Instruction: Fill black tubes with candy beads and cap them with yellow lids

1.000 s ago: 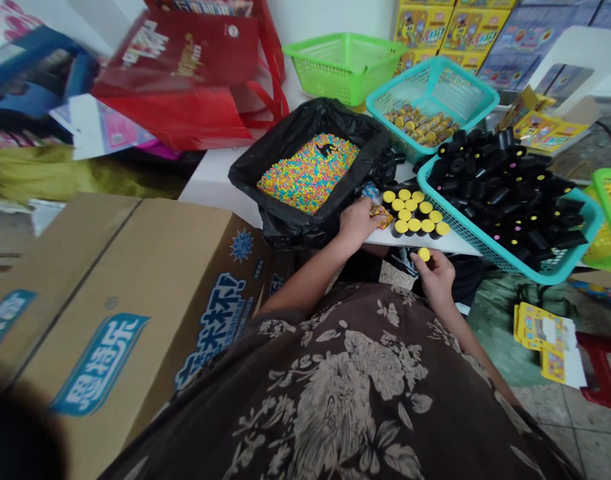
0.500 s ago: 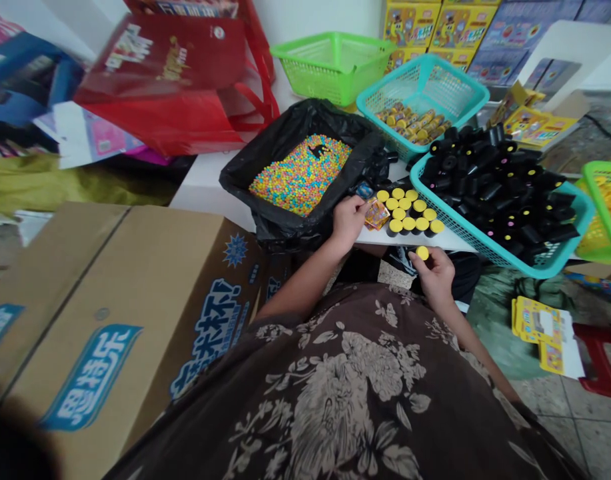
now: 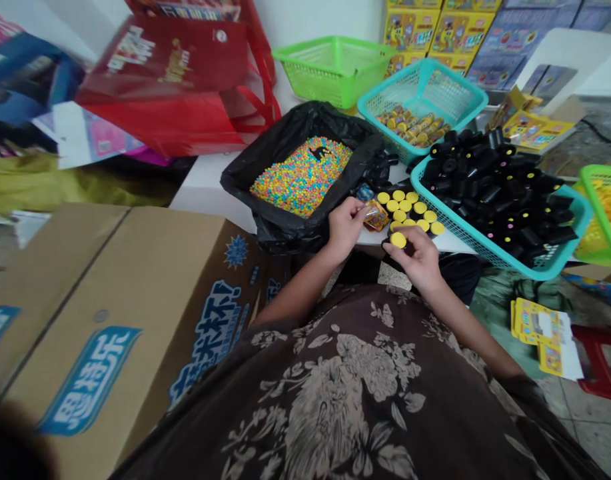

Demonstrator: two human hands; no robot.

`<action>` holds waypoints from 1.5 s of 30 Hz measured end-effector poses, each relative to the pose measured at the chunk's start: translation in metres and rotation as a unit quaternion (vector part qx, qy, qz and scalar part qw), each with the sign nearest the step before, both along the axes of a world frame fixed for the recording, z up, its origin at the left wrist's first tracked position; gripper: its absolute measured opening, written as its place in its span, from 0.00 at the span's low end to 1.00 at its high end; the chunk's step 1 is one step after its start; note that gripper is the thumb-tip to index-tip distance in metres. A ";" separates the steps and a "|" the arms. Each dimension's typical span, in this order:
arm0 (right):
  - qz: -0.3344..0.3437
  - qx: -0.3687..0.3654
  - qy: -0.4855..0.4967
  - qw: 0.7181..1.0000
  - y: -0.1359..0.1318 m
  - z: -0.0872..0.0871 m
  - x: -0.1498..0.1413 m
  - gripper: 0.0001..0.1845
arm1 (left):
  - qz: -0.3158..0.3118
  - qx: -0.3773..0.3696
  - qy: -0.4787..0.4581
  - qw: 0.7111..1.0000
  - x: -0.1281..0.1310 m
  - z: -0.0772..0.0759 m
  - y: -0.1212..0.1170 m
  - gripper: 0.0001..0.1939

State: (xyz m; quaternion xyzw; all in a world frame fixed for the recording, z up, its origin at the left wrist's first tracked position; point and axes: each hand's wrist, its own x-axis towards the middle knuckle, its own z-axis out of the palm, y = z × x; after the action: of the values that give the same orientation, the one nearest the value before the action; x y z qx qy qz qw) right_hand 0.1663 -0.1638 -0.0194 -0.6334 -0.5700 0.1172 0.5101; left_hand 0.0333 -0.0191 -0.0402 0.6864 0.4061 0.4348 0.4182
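My left hand [image 3: 346, 227] pinches the edge of a printed label [image 3: 376, 215], shiny and orange-purple, at the table's front edge. Whether more labels lie beneath it is hard to make out. Between the fingers of my right hand [image 3: 419, 253] is a small black canister with a yellow lid [image 3: 398, 240], tilted lid toward me, just right of the label. Behind it several more yellow-lidded canisters [image 3: 420, 208] stand upright in a tight group, partly covered by my right hand.
A black plastic bag [image 3: 240, 170] holds coloured candy beads [image 3: 302, 177]. On the right a turquoise basket [image 3: 495, 243] is heaped with black canisters; another turquoise basket [image 3: 465, 100] holds labelled ones. A green basket [image 3: 330, 73] stands behind. A large cardboard box [image 3: 105, 287] is at left.
My right hand has moved left and up with the canister, from below the table edge to beside the label. The label in my left hand now looks lifted and tilted.
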 end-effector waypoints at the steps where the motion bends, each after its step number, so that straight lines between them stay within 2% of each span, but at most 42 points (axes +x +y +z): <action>1: -0.006 0.013 0.002 1.000 0.001 0.001 0.002 0.19 | -0.017 -0.005 -0.025 1.000 -0.002 0.000 -0.004 0.09; 4: 0.006 0.021 -0.004 1.000 0.006 0.002 0.006 0.20 | -0.054 -0.013 -0.056 0.997 -0.002 -0.002 -0.012 0.11; 10: 0.077 -0.048 -0.047 0.995 0.024 -0.019 -0.006 0.24 | -0.003 -0.058 -0.007 0.998 0.009 -0.013 0.000 0.11; 15: 0.057 -0.072 -0.094 0.991 0.027 -0.033 -0.017 0.25 | -0.010 -0.107 -0.052 0.993 0.003 -0.009 0.002 0.13; 18: 0.032 -0.042 -0.087 0.995 0.021 -0.027 -0.016 0.23 | -0.030 -0.120 -0.095 0.988 -0.006 -0.004 -0.004 0.17; 21: 0.009 -0.004 -0.069 0.998 0.011 -0.014 -0.012 0.20 | -0.106 -0.121 -0.117 0.980 -0.015 -0.001 -0.014 0.21; 25: 0.078 -0.003 -0.028 0.997 -0.002 -0.001 -0.002 0.18 | -0.229 -0.147 -0.097 0.957 -0.026 0.001 -0.027 0.24; 27: 0.107 -0.004 -0.005 0.994 -0.006 0.000 0.003 0.17 | -0.261 -0.146 -0.083 0.951 -0.027 0.001 -0.031 0.23; 31: 0.107 0.007 0.013 0.994 -0.011 -0.001 0.006 0.16 | -0.273 -0.151 -0.068 0.948 -0.024 0.002 -0.030 0.21; 36: 0.118 0.016 0.005 0.993 -0.016 -0.001 0.006 0.17 | -0.323 -0.160 -0.031 0.932 -0.022 0.010 -0.028 0.20; 41: 0.107 0.004 0.034 0.994 -0.022 0.003 0.013 0.17 | -0.294 -0.172 -0.037 0.939 -0.023 0.016 -0.034 0.18; 45: 0.065 -0.005 0.083 0.994 -0.027 0.009 0.020 0.18 | -0.299 -0.206 -0.029 0.931 -0.023 0.015 -0.036 0.18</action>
State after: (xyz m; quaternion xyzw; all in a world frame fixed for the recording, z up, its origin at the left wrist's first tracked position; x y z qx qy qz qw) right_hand 0.1860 -0.1907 -0.0102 -0.5859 -0.5650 0.2051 0.5435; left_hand 0.0099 -0.0553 -0.0249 0.6617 0.2506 0.2166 0.6726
